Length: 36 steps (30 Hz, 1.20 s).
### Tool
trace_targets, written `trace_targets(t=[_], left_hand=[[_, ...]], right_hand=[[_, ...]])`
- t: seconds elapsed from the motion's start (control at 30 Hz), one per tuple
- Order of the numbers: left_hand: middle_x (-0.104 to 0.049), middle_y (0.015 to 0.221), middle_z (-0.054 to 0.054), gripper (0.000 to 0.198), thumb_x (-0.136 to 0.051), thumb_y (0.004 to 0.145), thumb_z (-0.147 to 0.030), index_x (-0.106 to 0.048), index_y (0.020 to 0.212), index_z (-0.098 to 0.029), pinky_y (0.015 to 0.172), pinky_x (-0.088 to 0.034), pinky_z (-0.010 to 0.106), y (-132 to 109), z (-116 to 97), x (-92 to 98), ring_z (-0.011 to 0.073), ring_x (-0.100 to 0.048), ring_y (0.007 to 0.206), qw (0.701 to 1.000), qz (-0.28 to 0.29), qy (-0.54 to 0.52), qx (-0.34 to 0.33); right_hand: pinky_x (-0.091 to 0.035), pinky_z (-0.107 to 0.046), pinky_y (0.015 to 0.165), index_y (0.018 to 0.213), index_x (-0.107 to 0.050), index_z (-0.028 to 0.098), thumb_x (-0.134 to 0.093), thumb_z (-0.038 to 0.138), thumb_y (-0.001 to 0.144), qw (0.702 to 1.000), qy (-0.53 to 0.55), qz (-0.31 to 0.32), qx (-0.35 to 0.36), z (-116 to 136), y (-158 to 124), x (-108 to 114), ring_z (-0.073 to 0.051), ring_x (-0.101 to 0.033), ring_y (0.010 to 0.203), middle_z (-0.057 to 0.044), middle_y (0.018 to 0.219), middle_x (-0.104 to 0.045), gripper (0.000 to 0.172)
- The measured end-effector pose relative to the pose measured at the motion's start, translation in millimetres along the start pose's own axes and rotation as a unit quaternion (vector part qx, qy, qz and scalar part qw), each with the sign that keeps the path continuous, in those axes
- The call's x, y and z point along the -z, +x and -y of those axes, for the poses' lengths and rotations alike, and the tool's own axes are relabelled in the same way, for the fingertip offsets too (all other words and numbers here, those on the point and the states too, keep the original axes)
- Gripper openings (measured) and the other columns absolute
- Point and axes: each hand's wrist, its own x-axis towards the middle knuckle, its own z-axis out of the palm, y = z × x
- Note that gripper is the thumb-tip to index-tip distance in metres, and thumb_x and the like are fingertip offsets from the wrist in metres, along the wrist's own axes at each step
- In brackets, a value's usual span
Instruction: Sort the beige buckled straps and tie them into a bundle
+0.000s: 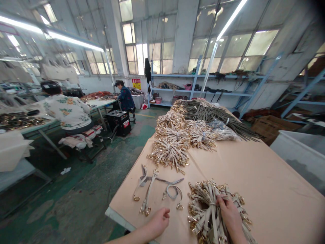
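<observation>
A bundle of beige straps with gold metal clasps [212,217] lies at the near edge of the table, tied round its middle. My right hand [230,215] is closed on its right part, thumb and fingers pinching straps near the tie. Left of the bundle, my left hand [160,222] is held over the table with its fingers curled in, and nothing shows in them. Just beyond it lie a loose beige strap with gold clasps [151,189], a shorter strap [140,184] and a curled grey-beige strap [175,191]. A grey strip [162,180] passes near them.
Several tied strap bundles [170,150] and a heap of dark olive straps [210,113] cover the far part of the table [266,183]. A white bin [299,159] stands at the right. Two people sit at tables to the left, near a black machine [118,122]. Blue shelves [175,89] line the wall.
</observation>
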Motion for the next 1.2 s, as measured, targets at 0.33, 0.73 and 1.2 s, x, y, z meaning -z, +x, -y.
trace_targets(t=[0.33,0.73,1.2], left_hand=[[-0.064,0.101,0.008,0.044,-0.047,0.073,-0.020,-0.054,0.116,-0.014,0.083,-0.045,0.029,10,-43,-9.7,0.0192,-0.058,0.091,0.995,0.053,0.045,-0.070],[-0.045,0.131,0.008,0.053,-0.037,0.077,-0.011,-0.040,0.129,-0.018,0.100,-0.035,0.032,82,-187,-67.9,0.0203,-0.044,0.116,0.912,0.094,0.180,-0.357],[-0.063,0.096,0.016,0.046,-0.019,0.089,-0.032,-0.060,0.099,-0.012,0.077,-0.046,0.038,96,-190,-85.3,0.0263,-0.059,0.090,0.942,0.094,0.251,-0.204]], right_hand=[[-0.039,-0.036,0.077,0.085,-0.051,0.023,-0.030,0.064,0.077,1.000,0.015,-0.004,0.011,-1,0,-2,-0.025,-0.056,0.080,-0.006,0.079,-0.063,0.047],[-0.041,-0.033,0.073,0.084,-0.052,0.022,-0.027,0.057,0.080,0.998,-0.014,0.019,0.056,3,8,5,-0.022,-0.057,0.080,-0.006,0.082,-0.064,0.043],[-0.035,-0.031,0.059,0.074,-0.040,0.022,-0.026,0.050,0.081,0.992,-0.114,0.030,0.048,9,26,9,-0.021,-0.055,0.068,-0.005,0.069,-0.058,0.032]])
